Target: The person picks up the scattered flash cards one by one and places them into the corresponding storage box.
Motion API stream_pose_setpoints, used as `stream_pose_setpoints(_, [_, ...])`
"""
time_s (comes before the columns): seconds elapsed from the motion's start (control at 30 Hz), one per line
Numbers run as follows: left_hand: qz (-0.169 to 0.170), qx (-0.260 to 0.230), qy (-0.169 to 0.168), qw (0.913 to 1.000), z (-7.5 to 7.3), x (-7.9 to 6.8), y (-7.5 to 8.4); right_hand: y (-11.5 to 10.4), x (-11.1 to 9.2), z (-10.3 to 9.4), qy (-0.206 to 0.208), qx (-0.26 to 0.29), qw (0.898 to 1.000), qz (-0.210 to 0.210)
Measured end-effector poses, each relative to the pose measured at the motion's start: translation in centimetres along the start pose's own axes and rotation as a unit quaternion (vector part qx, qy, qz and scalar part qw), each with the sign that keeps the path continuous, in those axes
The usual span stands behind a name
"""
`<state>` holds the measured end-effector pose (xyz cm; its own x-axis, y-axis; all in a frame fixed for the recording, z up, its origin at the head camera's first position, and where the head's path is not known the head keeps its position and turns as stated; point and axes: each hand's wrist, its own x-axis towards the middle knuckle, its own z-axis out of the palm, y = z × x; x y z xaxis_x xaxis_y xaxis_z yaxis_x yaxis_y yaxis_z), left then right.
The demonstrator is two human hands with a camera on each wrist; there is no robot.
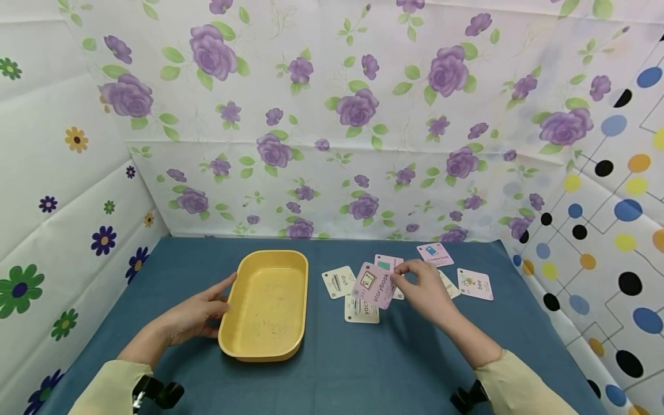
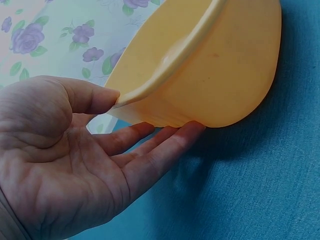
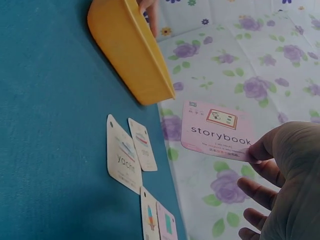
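Right grip (image 1: 426,291) is clamped on the storybook card (image 1: 373,287), left grip (image 1: 191,314) on the tray (image 1: 267,300); pick-up seems done, steady carrying needed.

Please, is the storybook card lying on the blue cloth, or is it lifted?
Lifted: the right hand pinches the storybook card by its edge, and the right wrist view shows it clear of the blue cloth.

A pink storybook card (image 1: 373,286) tilts in midair, right of an upright, round-cornered yellow basin (image 1: 271,308).
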<state>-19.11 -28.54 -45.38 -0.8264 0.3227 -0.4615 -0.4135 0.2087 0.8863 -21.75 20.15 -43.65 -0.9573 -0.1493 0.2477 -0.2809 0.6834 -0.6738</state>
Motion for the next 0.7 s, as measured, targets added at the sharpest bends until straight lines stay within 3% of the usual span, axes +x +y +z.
stream_pose_setpoints(0.7, [0.005, -0.01, 0.0, 0.9999, -0.1, 0.1, -0.2, -2.4, 2.5, 0.4, 0.006, 0.024, 1.0, 0.002])
